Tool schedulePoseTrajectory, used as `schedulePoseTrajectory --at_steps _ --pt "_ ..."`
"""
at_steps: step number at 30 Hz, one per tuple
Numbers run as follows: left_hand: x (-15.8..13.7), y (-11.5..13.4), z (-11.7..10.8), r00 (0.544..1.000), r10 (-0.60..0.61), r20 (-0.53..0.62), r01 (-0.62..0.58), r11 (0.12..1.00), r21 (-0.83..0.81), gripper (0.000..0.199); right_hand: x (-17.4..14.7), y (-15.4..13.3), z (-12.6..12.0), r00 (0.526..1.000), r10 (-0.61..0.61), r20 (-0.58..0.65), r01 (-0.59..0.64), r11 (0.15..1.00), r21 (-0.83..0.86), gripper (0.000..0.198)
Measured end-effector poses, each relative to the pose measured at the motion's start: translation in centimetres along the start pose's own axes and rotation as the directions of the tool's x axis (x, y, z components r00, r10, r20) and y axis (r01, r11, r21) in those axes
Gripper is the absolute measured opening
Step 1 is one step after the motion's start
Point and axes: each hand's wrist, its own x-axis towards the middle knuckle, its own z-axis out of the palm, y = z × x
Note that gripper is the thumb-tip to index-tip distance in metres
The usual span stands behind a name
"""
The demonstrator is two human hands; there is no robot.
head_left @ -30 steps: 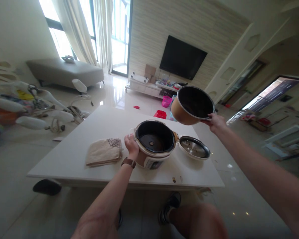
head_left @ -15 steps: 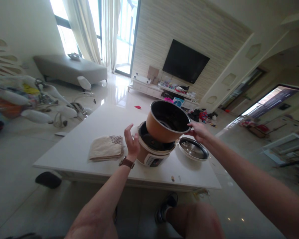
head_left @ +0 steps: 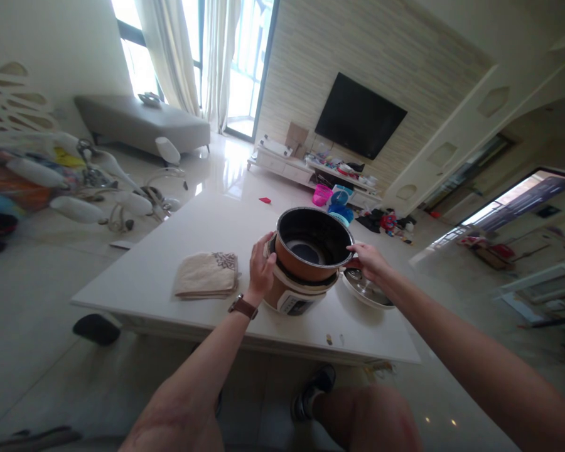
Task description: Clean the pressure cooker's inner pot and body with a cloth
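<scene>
A brown rice cooker with a control panel on its front stands on the white table. Its inner pot, black inside and copper-brown outside, is partly down in the cooker, slightly tilted, with its upper wall above the rim. At the pot's right edge, my right hand pinches the rim. Bent fingers of my left hand, above a brown watch strap, hold the left side of the cooker's upper edge. The round lid lies upside down to the right, partly behind my right hand and forearm.
A folded beige cloth lies on the table to the left. Two small items rest near the front edge, and a red piece is at the far side. Pink and blue baskets stand beyond.
The inner pot has come down into the cooker and become more level, with my right hand still on its rim. My left hand has closed in on the cooker's left side.
</scene>
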Motion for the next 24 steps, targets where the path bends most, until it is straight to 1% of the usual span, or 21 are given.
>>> schedulePoseTrajectory --at_steps 5,8,14,18,24 --pt "0.2 -0.6 0.1 0.998 -0.035 0.061 0.035 0.999 -0.005 0.052 0.5 1.2 0.1 1.000 -0.008 0.012 0.009 1.000 -0.030 0.023" --pt "0.4 -1.0 0.2 0.995 -0.056 0.077 0.057 0.998 -0.008 0.052 0.8 1.8 0.2 1.000 -0.005 0.028 0.006 0.999 -0.047 0.020" --pt "0.7 -1.2 0.2 0.992 -0.101 0.074 0.092 0.990 0.107 0.051 1.2 2.4 0.4 0.999 0.031 0.014 -0.029 0.997 -0.073 0.020" --pt "0.7 -1.1 0.2 0.991 -0.113 0.070 0.098 0.976 0.192 0.051 1.6 2.8 0.1 0.998 0.047 0.035 -0.040 0.984 -0.173 0.016" --pt "0.6 -1.2 0.4 0.990 -0.127 0.068 0.111 0.973 0.201 0.052 2.6 3.9 -0.4 0.999 0.003 0.032 0.006 0.968 -0.251 0.017"
